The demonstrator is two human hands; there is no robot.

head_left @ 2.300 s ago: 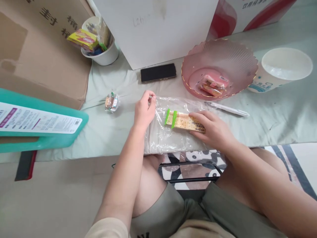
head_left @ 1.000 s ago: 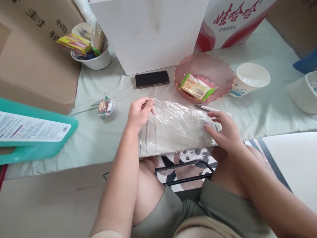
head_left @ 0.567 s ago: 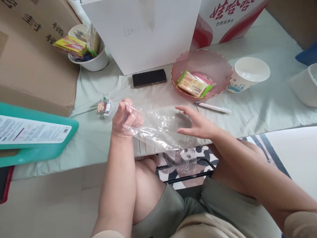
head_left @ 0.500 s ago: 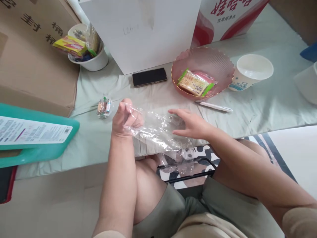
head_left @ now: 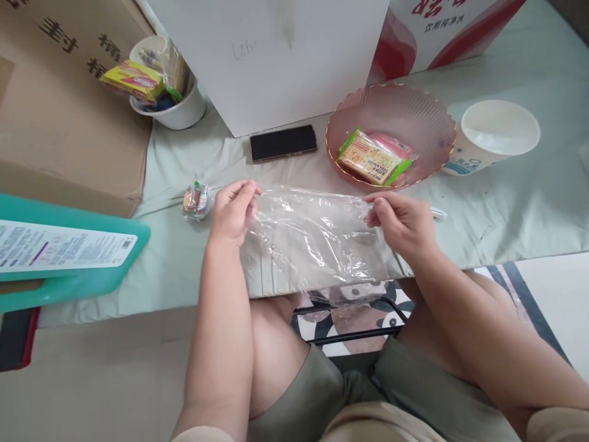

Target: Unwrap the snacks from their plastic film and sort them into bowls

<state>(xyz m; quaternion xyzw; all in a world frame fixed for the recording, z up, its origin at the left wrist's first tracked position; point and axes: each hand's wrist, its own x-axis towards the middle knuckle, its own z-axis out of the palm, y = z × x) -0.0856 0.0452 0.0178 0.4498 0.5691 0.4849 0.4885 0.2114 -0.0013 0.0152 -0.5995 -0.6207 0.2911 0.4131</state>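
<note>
A clear plastic bag (head_left: 322,236) is stretched between my two hands above the table's front edge. My left hand (head_left: 234,212) pinches its left top corner between thumb and fingers. On the other side, my right hand (head_left: 405,222) is closed on the right top corner. The bag looks thin and crinkled, and its lower part hangs past the cloth edge over my lap. Just left of my left hand lies a small clear-wrapped packet (head_left: 196,201). Beyond my right hand, a white pen (head_left: 438,213) is mostly hidden.
A pink scalloped bowl (head_left: 391,110) holds wrapped biscuits (head_left: 375,158). Beside it stands a paper cup (head_left: 499,132). A phone (head_left: 284,143) lies before a white box (head_left: 276,67). At left are a snack-filled white tub (head_left: 184,110), a cardboard box (head_left: 69,135) and a teal container (head_left: 92,276).
My right hand has moved right and gone from open to closed on the bag's right corner. The bag is now spread wide instead of hanging bunched from my left hand.
</note>
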